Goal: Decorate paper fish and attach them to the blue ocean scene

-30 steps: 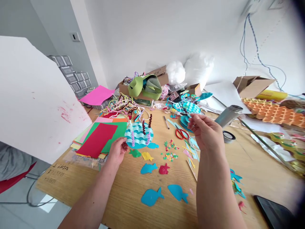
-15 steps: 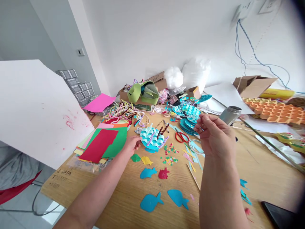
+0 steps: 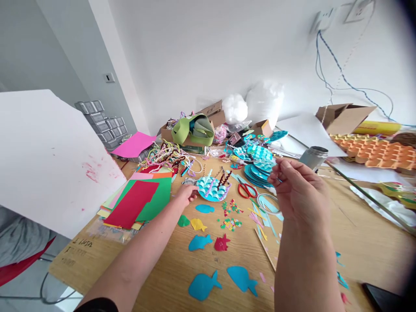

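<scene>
My left hand [image 3: 187, 193] grips the left edge of a round blue disc [image 3: 212, 189] covered in light-blue paper loops, with brown and purple twisted stems standing on it. My right hand [image 3: 294, 184] is raised at the right, thumb and fingertips pinched together; what they hold, if anything, is too small to make out. Below the disc, on the wooden table [image 3: 169, 268], are a yellow fish [image 3: 198, 224], a red fish [image 3: 222, 242] and several blue fish shapes. Small coloured confetti [image 3: 231, 223] lies in two heaps to their right.
Red scissors [image 3: 247, 190] and a tape ring [image 3: 268, 203] lie near stacked blue discs [image 3: 255, 175]. A metal cup [image 3: 313, 157] stands behind my right hand. Coloured paper [image 3: 131, 203] is at the left, a wooden stick [image 3: 264, 250] in front, and a phone [image 3: 381, 297] at the lower right.
The disc in my left hand has moved slightly up and right in view, uncovering more of a blue piece below it. My right hand has shifted a little right, still pinched.
</scene>
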Demonstrator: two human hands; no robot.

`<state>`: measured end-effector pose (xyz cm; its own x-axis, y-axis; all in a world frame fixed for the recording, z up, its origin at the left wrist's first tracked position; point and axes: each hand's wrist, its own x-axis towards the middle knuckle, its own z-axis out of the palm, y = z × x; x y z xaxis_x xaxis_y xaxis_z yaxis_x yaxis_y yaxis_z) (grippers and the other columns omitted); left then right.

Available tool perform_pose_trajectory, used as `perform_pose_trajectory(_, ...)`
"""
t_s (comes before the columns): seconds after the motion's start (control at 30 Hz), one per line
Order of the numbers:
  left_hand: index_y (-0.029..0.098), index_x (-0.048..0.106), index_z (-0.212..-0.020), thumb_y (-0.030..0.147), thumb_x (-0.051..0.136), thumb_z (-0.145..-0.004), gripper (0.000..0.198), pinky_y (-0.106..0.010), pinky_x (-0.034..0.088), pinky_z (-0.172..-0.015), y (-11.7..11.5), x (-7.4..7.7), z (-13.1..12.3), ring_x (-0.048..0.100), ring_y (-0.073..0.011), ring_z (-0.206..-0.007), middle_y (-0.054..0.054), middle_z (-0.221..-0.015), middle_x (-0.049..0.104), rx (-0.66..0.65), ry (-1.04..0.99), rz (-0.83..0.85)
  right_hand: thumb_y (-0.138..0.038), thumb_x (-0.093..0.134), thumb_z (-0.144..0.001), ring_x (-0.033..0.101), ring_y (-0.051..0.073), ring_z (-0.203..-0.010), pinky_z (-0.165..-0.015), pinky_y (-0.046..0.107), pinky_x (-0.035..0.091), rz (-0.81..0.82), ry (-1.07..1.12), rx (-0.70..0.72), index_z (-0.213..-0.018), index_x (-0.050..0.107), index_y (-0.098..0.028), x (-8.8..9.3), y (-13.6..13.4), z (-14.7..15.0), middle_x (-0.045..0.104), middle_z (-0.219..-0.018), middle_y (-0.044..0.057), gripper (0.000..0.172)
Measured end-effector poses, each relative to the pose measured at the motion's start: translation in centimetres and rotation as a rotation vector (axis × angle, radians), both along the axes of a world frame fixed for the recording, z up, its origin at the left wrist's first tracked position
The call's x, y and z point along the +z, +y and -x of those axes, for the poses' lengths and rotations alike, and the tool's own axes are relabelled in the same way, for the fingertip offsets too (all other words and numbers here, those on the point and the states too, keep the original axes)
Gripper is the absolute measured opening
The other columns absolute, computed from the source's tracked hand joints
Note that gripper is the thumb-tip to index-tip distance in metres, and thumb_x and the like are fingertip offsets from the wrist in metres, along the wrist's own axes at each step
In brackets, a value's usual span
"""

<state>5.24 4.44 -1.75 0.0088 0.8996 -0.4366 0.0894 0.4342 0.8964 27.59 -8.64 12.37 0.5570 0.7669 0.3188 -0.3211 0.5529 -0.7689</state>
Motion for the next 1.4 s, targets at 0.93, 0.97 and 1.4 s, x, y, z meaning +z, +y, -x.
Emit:
perform_pose_trajectory(0.93,0.013,0.062,-0.110,0.026,0.060,-0.081,0.032,-0.018,0.028,-0.032,-1.5,-0.3,1.2,0.048,-0.0053,-0.036,-0.004,-0.082,0.069,-0.081,0.329,-0.257,-0.020,0.074,-0.069,0.053,0.007,-0.052,-0.046,0.019,0.042,0.014,-0.092,0.003,-0.072,0.069,-0.014,-0.2,0.3,1.1,0.062,-0.063,0.000,0.008)
perform_pose_trajectory(0.97,0.014,0.061,-0.113,0.026,0.060,-0.081,0.034,-0.018,0.029,-0.033,-1.9,-0.3,1.5,0.048,-0.0051,-0.037,-0.004,-0.084,0.069,-0.070,0.327,-0.287,-0.020,0.074,-0.069,0.053,0.007,-0.052,-0.047,0.020,0.042,0.005,-0.095,0.004,-0.072,0.069,-0.015,-0.2,0.2,1.1,0.062,-0.064,0.000,0.008)
perform_pose_trajectory(1.4,0.017,0.061,-0.114,0.029,0.056,-0.084,0.033,-0.019,0.043,-0.055,-11.5,1.2,3.5,0.052,-0.0083,-0.055,-0.003,-0.084,0.066,-0.151,0.404,-0.813,-0.022,0.072,-0.074,0.053,0.007,-0.051,-0.048,0.022,0.040,-0.001,-0.310,0.077,-0.081,0.068,-0.015,0.6,-1.2,3.2,0.061,-0.065,-0.001,0.011)
